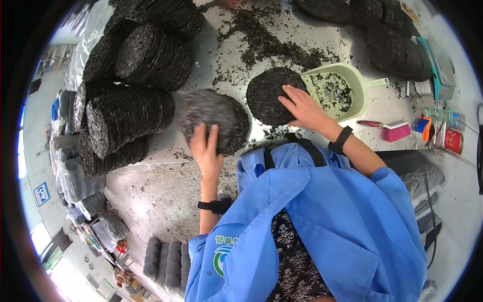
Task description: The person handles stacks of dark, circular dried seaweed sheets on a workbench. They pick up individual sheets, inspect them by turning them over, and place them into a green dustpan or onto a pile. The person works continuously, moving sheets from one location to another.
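Observation:
My left hand reaches over the near edge of a round black dried seaweed disc, which is smeared by motion. The fingers lie on top of it, and what the thumb does underneath is hard to make out. Beneath and to the right of this disc shows another dark seaweed round. My right hand rests with fingers spread on the right side of a second round seaweed cake, which lies flat on the metal table.
Stacked seaweed rolls fill the left side, and more lie at the far right. A pale green dustpan holds dark flakes. Loose crumbs cover the far table. A pink-bristled brush, a teal scale and a red can stand right.

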`<state>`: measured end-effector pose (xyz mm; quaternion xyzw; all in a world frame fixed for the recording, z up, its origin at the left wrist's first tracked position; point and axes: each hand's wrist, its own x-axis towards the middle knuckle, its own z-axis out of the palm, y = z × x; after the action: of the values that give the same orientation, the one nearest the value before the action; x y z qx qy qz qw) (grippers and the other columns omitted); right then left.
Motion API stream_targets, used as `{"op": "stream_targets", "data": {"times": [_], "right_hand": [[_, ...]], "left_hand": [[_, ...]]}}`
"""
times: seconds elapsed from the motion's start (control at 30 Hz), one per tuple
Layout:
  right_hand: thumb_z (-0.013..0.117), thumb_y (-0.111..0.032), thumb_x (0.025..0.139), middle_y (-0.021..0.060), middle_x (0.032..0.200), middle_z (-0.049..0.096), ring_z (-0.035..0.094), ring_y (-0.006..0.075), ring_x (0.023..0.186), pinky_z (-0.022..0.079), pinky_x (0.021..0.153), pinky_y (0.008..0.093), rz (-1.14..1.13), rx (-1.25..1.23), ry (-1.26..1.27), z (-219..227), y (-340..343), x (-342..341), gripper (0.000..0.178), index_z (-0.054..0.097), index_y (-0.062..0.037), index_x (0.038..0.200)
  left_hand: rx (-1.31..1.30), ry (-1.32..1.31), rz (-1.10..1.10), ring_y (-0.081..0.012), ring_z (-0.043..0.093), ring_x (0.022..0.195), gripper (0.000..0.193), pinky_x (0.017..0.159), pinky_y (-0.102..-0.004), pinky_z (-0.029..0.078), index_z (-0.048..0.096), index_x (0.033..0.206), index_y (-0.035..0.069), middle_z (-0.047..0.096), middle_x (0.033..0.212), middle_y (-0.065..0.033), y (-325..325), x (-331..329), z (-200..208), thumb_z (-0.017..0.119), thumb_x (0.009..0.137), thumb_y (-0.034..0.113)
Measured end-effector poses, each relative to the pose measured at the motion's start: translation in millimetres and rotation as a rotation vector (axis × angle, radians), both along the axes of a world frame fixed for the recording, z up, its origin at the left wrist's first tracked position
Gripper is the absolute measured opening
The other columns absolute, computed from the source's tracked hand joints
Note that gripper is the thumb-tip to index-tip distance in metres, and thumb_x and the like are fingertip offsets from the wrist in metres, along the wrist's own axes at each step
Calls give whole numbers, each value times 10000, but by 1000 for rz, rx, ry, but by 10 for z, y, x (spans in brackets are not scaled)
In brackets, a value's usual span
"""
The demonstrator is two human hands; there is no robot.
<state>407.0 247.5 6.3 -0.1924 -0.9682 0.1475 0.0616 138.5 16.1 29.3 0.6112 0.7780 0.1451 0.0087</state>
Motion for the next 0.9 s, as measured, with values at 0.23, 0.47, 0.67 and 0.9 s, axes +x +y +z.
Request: {"op": "stream_targets", "data": {"times": [0.23, 0.47, 0.67, 0.9], "right_hand": [[808, -351, 608, 206, 1428, 297, 281, 357, 1333, 279, 1058, 517, 109, 131, -249, -251, -51, -96, 874, 386, -116, 1337], [706, -134, 698, 186, 1322, 444, 437, 331, 1224, 363, 1027, 441, 37, -6, 84, 20, 264, 6, 626, 452, -29, 1260], [676, -67, 662, 156, 1256, 519, 494, 308, 1177, 391, 1014, 423, -74, 64, 402, 809, 187, -57, 624, 470, -11, 1248], [690, -484, 689, 268, 1372, 339, 341, 429, 1263, 318, 1024, 507, -15, -100, 424, 1108, -323, -149, 667, 507, 17, 1090]], "left_hand": [[-492, -166, 31, -343, 229, 1355, 817, 1013, -659, 182, 385, 1383, 260, 196, 1490, -129, 35, 162, -181, 774, 667, 329], [-265, -28, 66, -321, 282, 1331, 600, 1037, -632, 153, 492, 1303, 170, 381, 1388, -141, 257, 63, -14, 699, 753, 294], [123, -1904, 55, -394, 393, 1254, 795, 983, -554, 399, 215, 1400, 11, 323, 1390, -255, 957, 482, 586, 452, 885, 568], [241, -2308, -29, -321, 392, 1265, 766, 1060, -469, 319, 332, 1379, 76, 396, 1388, -138, 1039, 715, 398, 637, 786, 453]]}}
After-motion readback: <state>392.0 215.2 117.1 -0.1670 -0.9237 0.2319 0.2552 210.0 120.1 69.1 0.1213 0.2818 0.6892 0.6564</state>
